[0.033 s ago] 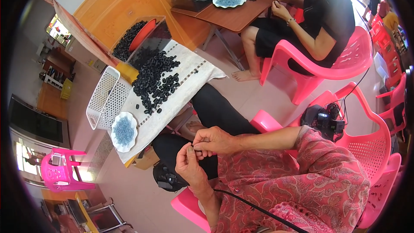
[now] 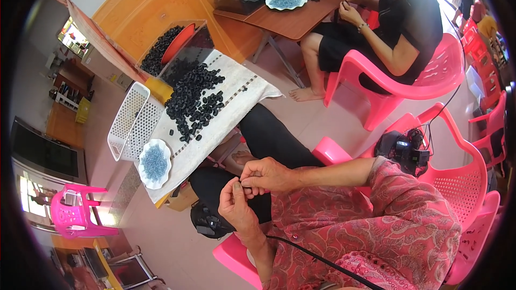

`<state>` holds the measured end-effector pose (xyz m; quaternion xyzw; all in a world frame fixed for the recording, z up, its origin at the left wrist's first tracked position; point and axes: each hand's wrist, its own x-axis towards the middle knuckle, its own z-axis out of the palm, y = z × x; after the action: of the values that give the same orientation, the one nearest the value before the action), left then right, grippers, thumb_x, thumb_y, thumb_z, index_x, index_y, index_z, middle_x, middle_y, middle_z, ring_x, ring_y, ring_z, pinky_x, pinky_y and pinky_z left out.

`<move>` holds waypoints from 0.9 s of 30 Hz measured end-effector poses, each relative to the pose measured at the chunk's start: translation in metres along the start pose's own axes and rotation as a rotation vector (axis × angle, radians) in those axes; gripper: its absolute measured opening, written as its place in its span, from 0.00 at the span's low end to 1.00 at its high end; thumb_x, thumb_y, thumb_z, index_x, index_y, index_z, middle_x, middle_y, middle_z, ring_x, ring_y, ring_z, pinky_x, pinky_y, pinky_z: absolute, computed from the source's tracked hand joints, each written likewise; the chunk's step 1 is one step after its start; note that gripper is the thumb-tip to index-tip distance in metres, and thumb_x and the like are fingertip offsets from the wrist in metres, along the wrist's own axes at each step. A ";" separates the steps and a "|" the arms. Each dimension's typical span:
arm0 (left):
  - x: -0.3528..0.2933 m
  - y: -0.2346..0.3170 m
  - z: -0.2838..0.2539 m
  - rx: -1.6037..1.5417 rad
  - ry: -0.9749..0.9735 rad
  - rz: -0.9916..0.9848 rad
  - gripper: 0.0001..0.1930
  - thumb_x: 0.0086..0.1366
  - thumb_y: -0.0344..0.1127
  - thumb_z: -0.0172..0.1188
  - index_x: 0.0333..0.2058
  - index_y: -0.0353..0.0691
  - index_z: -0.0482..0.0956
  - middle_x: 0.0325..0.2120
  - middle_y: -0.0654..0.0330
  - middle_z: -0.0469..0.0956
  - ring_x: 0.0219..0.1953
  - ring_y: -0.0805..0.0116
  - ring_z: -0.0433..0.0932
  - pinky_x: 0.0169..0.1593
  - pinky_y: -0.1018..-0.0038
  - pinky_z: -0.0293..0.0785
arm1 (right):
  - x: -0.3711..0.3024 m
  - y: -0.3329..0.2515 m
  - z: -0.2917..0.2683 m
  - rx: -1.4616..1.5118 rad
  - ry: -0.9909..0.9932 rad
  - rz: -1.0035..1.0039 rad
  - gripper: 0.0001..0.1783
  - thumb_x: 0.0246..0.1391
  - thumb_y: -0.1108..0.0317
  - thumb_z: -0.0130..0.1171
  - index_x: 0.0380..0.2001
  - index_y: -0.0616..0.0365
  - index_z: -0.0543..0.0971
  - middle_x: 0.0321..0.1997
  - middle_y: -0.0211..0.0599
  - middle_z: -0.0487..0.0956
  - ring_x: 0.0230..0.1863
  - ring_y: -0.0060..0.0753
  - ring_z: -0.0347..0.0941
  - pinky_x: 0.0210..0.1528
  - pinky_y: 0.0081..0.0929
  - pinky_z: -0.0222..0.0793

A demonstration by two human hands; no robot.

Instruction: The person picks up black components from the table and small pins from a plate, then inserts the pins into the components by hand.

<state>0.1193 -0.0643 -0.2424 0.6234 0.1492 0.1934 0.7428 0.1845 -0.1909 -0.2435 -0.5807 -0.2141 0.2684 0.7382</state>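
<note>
My left hand (image 2: 238, 208) and my right hand (image 2: 267, 175) meet above my lap, fingertips pinched together. Something small and dark seems to sit between them, mostly covered by the fingers; I cannot make out its kind. Beyond them, a heap of small black ring-like pieces (image 2: 188, 99) spreads over a white cloth (image 2: 236, 81) on the table. Near the table's left corner rests a scalloped white plate (image 2: 161, 183) filled with small bluish translucent pieces (image 2: 154, 163).
Beside the plate leans a white perforated basket (image 2: 121, 123). Behind the heap, a clear bin (image 2: 200, 43) holds more black pieces and a red dish (image 2: 178, 44). At a brown table (image 2: 285, 21), a co-worker (image 2: 400, 32) sits on a pink chair (image 2: 398, 90). A black cable (image 2: 322, 260) crosses my shirt.
</note>
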 end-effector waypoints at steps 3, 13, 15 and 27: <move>0.000 0.001 0.000 0.018 0.001 0.002 0.08 0.65 0.28 0.54 0.38 0.29 0.76 0.22 0.62 0.75 0.23 0.78 0.71 0.27 0.85 0.67 | 0.000 0.000 0.000 -0.030 0.008 -0.012 0.09 0.59 0.67 0.53 0.34 0.63 0.74 0.23 0.31 0.77 0.23 0.16 0.71 0.24 0.16 0.69; 0.000 -0.003 -0.003 -0.016 -0.007 -0.011 0.08 0.65 0.28 0.54 0.38 0.29 0.76 0.21 0.61 0.75 0.22 0.79 0.72 0.27 0.85 0.68 | 0.001 0.013 0.001 -0.027 0.010 0.015 0.08 0.59 0.67 0.53 0.34 0.63 0.73 0.25 0.30 0.76 0.23 0.16 0.70 0.24 0.16 0.68; 0.000 -0.003 -0.004 -0.023 -0.008 -0.017 0.08 0.65 0.28 0.54 0.38 0.29 0.76 0.21 0.61 0.75 0.22 0.79 0.72 0.27 0.85 0.68 | 0.002 0.015 0.001 -0.014 0.005 0.017 0.08 0.59 0.67 0.53 0.35 0.63 0.73 0.25 0.30 0.76 0.23 0.16 0.70 0.24 0.16 0.68; 0.002 -0.005 -0.007 -0.012 -0.026 -0.046 0.08 0.65 0.28 0.54 0.39 0.29 0.76 0.23 0.61 0.75 0.23 0.77 0.72 0.28 0.84 0.69 | 0.003 0.018 0.000 0.001 0.006 0.025 0.08 0.59 0.68 0.54 0.35 0.62 0.73 0.25 0.30 0.76 0.23 0.16 0.70 0.24 0.16 0.68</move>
<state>0.1181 -0.0584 -0.2489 0.6178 0.1527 0.1691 0.7526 0.1839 -0.1856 -0.2611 -0.5837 -0.2046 0.2759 0.7357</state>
